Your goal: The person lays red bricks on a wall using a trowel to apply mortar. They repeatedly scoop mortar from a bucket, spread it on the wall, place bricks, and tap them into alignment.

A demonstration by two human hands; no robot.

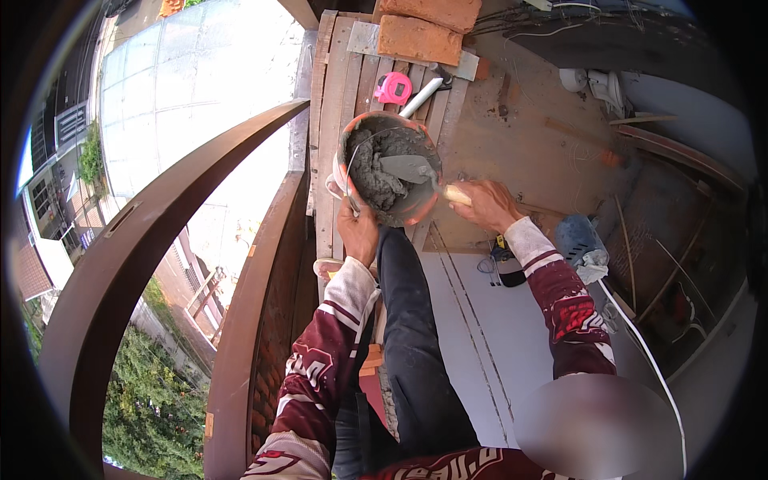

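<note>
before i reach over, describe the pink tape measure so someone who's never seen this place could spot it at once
Find the wooden planks, with orange bricks at their far end. Between those bricks and the bucket of grey mortar lies the tape measure, left of a white rod. Its bright pink, rounded case sets it apart from these neighbours.

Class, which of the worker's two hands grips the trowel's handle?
The right hand, closed around the pale handle of the trowel; the left hand is at the near side of the bucket.
</note>
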